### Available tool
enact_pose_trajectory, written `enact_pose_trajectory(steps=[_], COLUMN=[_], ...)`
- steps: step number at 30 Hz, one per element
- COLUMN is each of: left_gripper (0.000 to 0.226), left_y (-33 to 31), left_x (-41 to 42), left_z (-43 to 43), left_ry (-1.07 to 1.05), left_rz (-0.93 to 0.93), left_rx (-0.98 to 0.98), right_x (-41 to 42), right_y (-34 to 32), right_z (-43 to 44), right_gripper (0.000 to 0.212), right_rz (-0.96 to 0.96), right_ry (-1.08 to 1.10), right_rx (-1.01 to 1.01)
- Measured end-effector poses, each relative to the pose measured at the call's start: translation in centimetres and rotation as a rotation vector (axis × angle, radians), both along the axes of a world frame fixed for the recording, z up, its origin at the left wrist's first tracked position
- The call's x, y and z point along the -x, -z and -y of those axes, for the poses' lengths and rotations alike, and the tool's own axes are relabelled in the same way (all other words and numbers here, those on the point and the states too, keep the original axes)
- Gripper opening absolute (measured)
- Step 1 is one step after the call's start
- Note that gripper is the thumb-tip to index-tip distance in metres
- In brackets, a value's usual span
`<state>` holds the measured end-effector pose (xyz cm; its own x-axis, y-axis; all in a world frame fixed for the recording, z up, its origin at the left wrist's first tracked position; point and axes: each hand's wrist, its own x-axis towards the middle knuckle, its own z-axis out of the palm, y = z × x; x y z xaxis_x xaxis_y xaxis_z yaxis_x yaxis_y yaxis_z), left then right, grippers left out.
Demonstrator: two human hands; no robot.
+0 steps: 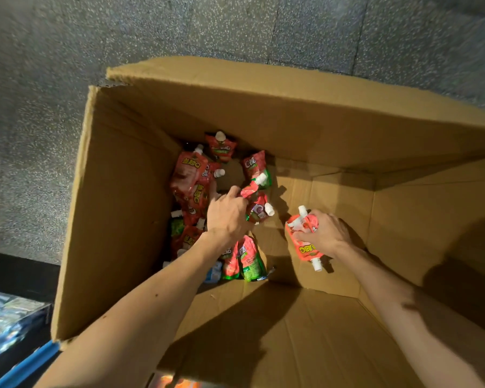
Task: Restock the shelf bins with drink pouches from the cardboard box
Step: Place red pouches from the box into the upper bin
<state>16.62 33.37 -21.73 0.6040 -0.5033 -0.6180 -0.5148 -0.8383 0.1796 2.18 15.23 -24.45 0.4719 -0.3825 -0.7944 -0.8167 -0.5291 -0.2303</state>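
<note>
Both my hands are down inside the cardboard box (118,219). My left hand (228,217) pinches a couple of red drink pouches (256,204) just beside the loose pile (192,183) along the box's left wall; my right hand (326,233) grips another bunch of pouches (301,245) over bare cardboard floor.

Both your arms are down in the box (123,219) on a speckled grey floor (34,107). Your left hand (227,217) grips a couple of red pouches (256,204) mid-box, and your right hand (324,233) clutches a red bundle (303,247) near it. The loose pouches (191,177) lie piled along the left wall.
</note>
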Motion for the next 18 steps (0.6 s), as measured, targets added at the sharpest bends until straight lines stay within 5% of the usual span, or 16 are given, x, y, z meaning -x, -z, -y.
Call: enact_pose_trajectory(steps=[3,8,13,18], left_gripper=[0.054,0.02,0.002,0.025], left_y=[-3.7,-11.2,-19.9,-29.6], left_x=[0.6,2.4,5.6,11.4], left_z=[-0.9,-2.7,-5.5,-9.2], left_ry=[-0.246,-0.699,-1.005,-1.194], left_rz=[-0.178,-0.693,-0.767,-0.722], left_rx=[0.169,0.496,0.839,1.174], right_x=[0.2,-0.1,-1.8,-2.2], right_y=[-2.1,-8.0,-16.5,-28.5], right_z=[-0.5,-1.3,-4.0,-7.6], right_gripper=[0.039,0.025,0.022,0.036], right_rz=[0.039,0.155,0.266,0.405], right_ry=[0.334,0.602,0.771,0.632], right_rx=[-0.235,-0.565,-0.859,-1.184])
